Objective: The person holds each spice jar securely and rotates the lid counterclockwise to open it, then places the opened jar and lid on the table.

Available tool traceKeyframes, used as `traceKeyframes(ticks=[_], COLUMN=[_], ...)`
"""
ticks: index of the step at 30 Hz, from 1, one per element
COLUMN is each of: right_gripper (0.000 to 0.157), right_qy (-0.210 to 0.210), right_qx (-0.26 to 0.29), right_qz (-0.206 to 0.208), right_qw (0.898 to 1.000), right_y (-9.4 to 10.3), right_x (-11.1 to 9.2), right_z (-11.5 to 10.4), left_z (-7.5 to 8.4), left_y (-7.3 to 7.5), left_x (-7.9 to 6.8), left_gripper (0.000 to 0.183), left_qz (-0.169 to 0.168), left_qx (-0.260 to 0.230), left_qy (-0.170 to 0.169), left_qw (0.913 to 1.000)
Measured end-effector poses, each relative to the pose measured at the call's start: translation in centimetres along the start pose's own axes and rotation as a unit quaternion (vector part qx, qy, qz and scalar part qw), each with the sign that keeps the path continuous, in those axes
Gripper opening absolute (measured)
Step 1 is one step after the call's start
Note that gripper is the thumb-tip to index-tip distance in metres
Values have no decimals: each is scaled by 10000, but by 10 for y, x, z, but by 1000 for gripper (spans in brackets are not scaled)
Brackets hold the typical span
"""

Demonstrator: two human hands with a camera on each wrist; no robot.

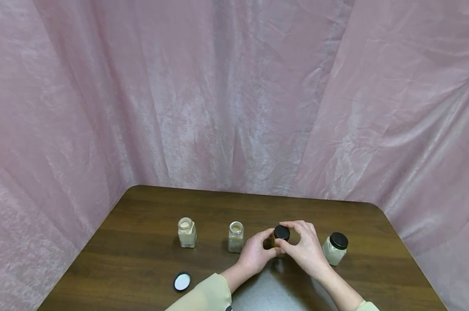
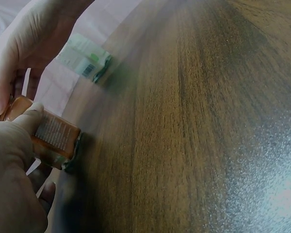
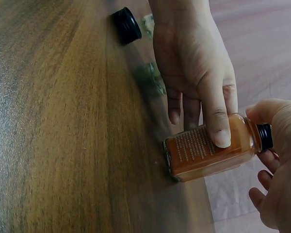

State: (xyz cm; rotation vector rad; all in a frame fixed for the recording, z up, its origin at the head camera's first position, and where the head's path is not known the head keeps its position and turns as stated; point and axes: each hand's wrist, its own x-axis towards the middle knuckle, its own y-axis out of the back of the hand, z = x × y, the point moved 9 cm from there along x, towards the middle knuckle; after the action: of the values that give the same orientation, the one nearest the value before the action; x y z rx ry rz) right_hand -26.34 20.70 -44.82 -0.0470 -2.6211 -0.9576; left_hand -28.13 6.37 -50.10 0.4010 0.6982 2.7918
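Upon the brown desk [image 1: 141, 246], right of centre: upright jar of orange contents [image 3: 199, 151]; left hand [image 1: 254, 255] curled round its body, right hand [image 1: 307, 251] pinching its black cap [image 1: 282, 232]. Leftward: two uncapped jars [image 1: 187, 237] [image 1: 236, 242], upturned lid [image 1: 182, 282]. Beside the right wrist: black-lidded jar [image 1: 333, 254].

Orange jar [image 3: 206, 156] w/ blk lid [image 1: 282, 232], brn wood-grain tbl [image 1: 141, 233], pink curtain [image 1: 234, 95]
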Motion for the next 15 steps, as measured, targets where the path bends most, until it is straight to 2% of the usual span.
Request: traceKeyframes(ticks=[15], right_gripper=[48], right_qy=[205], right_qx=[-16], right_qz=[-337], right_qw=[9992], right_y=[-4], right_x=[2], right_z=[-2], left_z=[-1], left_y=[0], left_x=[-1], left_gripper=[43], left_qz=[24], left_qx=[-44], left_qy=[-55], left_qw=[10000])
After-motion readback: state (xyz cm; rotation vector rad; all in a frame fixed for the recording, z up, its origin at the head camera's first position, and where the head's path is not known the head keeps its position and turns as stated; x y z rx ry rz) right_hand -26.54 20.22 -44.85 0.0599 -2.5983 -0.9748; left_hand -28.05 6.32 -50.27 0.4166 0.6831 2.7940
